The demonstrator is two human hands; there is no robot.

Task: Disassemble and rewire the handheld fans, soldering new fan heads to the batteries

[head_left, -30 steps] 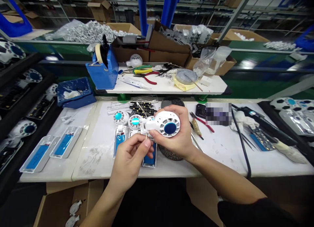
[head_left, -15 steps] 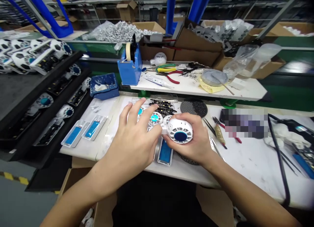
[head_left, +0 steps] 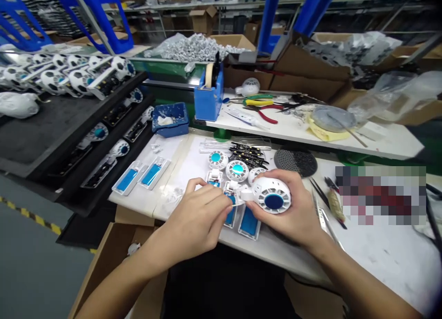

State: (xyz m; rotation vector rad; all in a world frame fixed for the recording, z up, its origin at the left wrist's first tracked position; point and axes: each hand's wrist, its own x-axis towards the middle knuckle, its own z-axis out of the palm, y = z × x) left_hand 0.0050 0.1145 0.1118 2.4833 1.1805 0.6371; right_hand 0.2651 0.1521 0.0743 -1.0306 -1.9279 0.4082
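My right hand (head_left: 293, 208) is wrapped round a white fan head (head_left: 272, 194) with slotted vents and a dark blue centre. A short white neck (head_left: 246, 194) sticks out from its left side. At the end of that neck, the fingertips of my left hand (head_left: 198, 217) are pinched together on the white end piece; my fingers partly hide it. Just behind my hands lie more white fan heads (head_left: 237, 171) with bright blue centres. Below them, white handle shells with blue battery packs (head_left: 249, 223) rest on the table, partly covered by my hands.
Two more handle shells (head_left: 152, 174) lie to the left, near a blue bin (head_left: 171, 118). Black circuit strips (head_left: 248, 154) and a dark mesh disc (head_left: 296, 162) lie behind. A raised shelf (head_left: 290, 130) bears a tape dispenser (head_left: 209, 95) and pliers (head_left: 269, 113). Tweezers (head_left: 319, 192) lie right.
My left hand's spread fingers have closed into a pinch at the fan head's neck end. My right hand keeps hold of the fan head. The view has turned left.
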